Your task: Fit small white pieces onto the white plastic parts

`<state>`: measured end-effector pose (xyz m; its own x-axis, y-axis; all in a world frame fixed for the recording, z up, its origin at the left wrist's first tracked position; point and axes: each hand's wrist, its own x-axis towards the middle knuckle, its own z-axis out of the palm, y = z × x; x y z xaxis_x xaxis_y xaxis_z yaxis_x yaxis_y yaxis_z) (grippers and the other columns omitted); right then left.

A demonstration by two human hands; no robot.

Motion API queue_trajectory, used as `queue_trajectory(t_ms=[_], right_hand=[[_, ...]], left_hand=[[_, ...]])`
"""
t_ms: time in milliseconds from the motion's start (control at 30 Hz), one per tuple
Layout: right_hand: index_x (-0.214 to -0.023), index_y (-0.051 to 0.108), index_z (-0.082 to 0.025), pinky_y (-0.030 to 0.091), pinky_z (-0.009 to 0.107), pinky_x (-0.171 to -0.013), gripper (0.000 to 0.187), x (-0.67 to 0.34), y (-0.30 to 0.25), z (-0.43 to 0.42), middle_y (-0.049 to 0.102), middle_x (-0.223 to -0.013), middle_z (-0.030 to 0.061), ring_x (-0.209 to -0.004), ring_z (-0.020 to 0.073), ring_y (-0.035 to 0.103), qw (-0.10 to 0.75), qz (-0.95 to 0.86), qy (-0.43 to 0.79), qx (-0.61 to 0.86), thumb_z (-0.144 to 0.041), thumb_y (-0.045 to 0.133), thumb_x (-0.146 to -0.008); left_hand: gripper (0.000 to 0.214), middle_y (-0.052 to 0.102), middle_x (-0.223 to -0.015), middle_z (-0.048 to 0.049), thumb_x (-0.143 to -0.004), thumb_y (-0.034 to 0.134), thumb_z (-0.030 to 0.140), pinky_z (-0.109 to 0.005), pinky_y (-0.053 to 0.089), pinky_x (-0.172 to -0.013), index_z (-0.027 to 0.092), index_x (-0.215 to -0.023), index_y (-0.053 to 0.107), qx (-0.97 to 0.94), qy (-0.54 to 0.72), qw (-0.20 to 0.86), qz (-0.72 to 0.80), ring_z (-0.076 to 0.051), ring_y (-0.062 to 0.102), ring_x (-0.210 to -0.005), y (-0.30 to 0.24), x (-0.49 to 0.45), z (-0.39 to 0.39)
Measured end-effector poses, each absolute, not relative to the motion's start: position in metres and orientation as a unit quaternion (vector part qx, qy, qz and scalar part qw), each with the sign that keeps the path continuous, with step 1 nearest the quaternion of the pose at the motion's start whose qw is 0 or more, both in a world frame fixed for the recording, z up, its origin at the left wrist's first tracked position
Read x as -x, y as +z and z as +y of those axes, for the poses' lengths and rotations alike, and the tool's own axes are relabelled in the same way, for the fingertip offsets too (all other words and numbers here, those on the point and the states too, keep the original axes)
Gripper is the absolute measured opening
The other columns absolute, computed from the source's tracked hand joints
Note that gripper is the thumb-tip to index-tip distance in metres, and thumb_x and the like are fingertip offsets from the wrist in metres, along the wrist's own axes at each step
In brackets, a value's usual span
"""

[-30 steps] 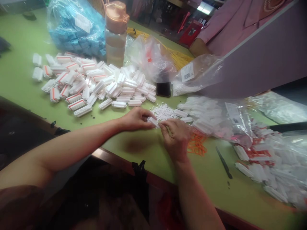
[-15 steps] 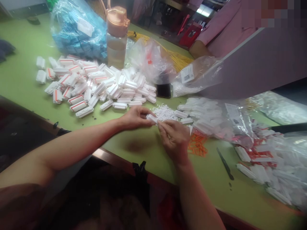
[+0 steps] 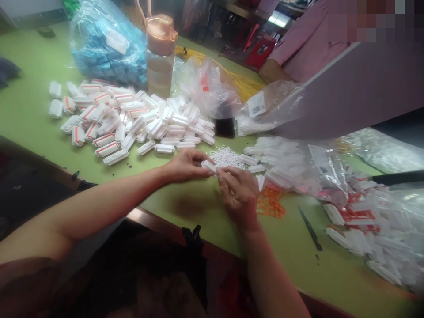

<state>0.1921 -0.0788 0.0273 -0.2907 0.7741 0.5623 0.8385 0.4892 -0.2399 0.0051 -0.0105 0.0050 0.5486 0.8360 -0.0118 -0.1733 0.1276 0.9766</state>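
Between thumb and fingers, my left hand (image 3: 186,165) grips a white plastic housing (image 3: 209,166) just above the green table. At the housing's right end, my right hand (image 3: 239,191) is closed in a pinch; what its fingertips hold is too small or hidden to make out. Just behind the hands lies a heap of tiny white plastic pieces (image 3: 227,158). A pile of orange plastic strips (image 3: 271,202) sits to the right of my right hand. Many white housings (image 3: 132,115), some with an orange stripe, are piled at the left.
A water bottle (image 3: 160,57) stands behind the pile, beside a bag of blue parts (image 3: 106,48). A dark phone (image 3: 225,127) lies at centre. Right are bagged white housings (image 3: 285,159), a thin blade (image 3: 310,227) and red-and-white parts (image 3: 361,214). Another person's pink sleeve (image 3: 294,31) shows behind a panel.
My right hand has shifted slightly, its fingers a little more extended at the housing's end. My left hand keeps its hold on the housing. The view has moved slightly.
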Motion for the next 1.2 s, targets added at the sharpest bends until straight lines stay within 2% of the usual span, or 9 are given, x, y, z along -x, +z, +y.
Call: queue_trajectory(t_ms=[100,200,267,367,467,633,900,1000,1200], right_hand=[[-0.110,0.069,-0.027,0.044,0.038,-0.084,0.025,-0.190,0.027,-0.078,0.069,-0.103,0.0058,-0.096,0.0202,0.061,0.345,-0.790,0.012,0.506,-0.027,0.052,-0.092],[-0.110,0.068,-0.026,0.046,0.038,-0.085,0.027,-0.193,0.026,-0.074,0.066,-0.107,0.0058,-0.102,0.0200,0.060,0.410,-0.737,0.094,0.528,-0.032,0.047,-0.094],[-0.105,0.069,-0.024,0.047,0.037,-0.082,0.026,-0.197,0.022,-0.070,0.066,-0.102,0.0056,-0.098,0.0193,0.060,0.431,-0.703,0.112,0.555,-0.034,0.047,-0.094],[-0.090,0.070,-0.021,0.044,0.035,-0.075,0.022,-0.201,0.013,-0.064,0.067,-0.088,0.0045,-0.084,0.0185,0.059,0.347,-0.726,0.098,0.586,-0.036,0.054,-0.090],[-0.080,0.069,-0.021,0.039,0.033,-0.071,0.020,-0.200,0.005,-0.060,0.067,-0.082,0.0037,-0.078,0.0185,0.057,0.270,-0.734,0.060,0.620,-0.037,0.059,-0.086],[-0.079,0.069,-0.022,0.036,0.033,-0.071,0.020,-0.193,0.001,-0.060,0.067,-0.082,0.0022,-0.078,0.0184,0.058,0.263,-0.725,0.055,0.634,-0.037,0.059,-0.087],[-0.080,0.066,-0.022,0.036,0.033,-0.071,0.021,-0.192,0.000,-0.063,0.067,-0.082,0.0031,-0.078,0.0186,0.058,0.273,-0.741,0.054,0.611,-0.036,0.053,-0.090],[-0.081,0.064,-0.021,0.040,0.033,-0.070,0.018,-0.196,0.004,-0.061,0.065,-0.084,0.0036,-0.077,0.0180,0.057,0.291,-0.736,0.095,0.604,-0.033,0.054,-0.089],[-0.084,0.060,-0.022,0.046,0.034,-0.073,0.008,-0.204,0.021,-0.063,0.062,-0.084,0.0027,-0.079,0.0171,0.057,0.394,-0.718,0.115,0.562,-0.028,0.056,-0.087]], left_hand=[[0.041,0.069,-0.071,-0.0038,-0.061,0.082,0.031,-0.019,0.048,-0.057,0.009,-0.094,0.072,-0.535,0.376,0.696,0.297,-0.008,0.061,-0.061,0.008,-0.005,-0.011],[0.044,0.071,-0.073,-0.0047,-0.059,0.084,0.030,-0.021,0.051,-0.062,0.010,-0.096,0.071,-0.504,0.393,0.705,0.309,-0.010,0.065,-0.065,0.012,-0.005,-0.010],[0.046,0.072,-0.074,-0.0045,-0.057,0.085,0.031,-0.022,0.053,-0.064,0.010,-0.096,0.070,-0.486,0.406,0.704,0.321,-0.010,0.065,-0.066,0.013,-0.004,-0.007],[0.047,0.071,-0.072,-0.0039,-0.056,0.085,0.032,-0.022,0.052,-0.063,0.010,-0.094,0.071,-0.483,0.427,0.688,0.333,-0.009,0.064,-0.063,0.011,-0.003,-0.004],[0.047,0.071,-0.072,-0.0043,-0.057,0.084,0.034,-0.021,0.050,-0.061,0.010,-0.095,0.070,-0.500,0.425,0.674,0.340,-0.009,0.064,-0.063,0.009,-0.002,-0.003],[0.049,0.071,-0.077,-0.0056,-0.060,0.082,0.038,-0.021,0.049,-0.060,0.010,-0.098,0.070,-0.536,0.405,0.655,0.346,-0.010,0.064,-0.066,0.010,-0.001,-0.005],[0.051,0.069,-0.072,-0.0031,-0.060,0.081,0.040,-0.020,0.047,-0.057,0.010,-0.099,0.070,-0.550,0.401,0.640,0.357,-0.009,0.060,-0.060,0.008,-0.002,-0.003],[0.051,0.068,-0.071,-0.0028,-0.060,0.082,0.039,-0.020,0.046,-0.056,0.010,-0.100,0.070,-0.541,0.401,0.647,0.358,-0.008,0.059,-0.059,0.008,-0.001,-0.003],[0.047,0.066,-0.071,-0.0025,-0.064,0.078,0.038,-0.020,0.043,-0.055,0.011,-0.101,0.070,-0.578,0.376,0.630,0.357,-0.007,0.055,-0.057,0.007,-0.001,-0.003]])
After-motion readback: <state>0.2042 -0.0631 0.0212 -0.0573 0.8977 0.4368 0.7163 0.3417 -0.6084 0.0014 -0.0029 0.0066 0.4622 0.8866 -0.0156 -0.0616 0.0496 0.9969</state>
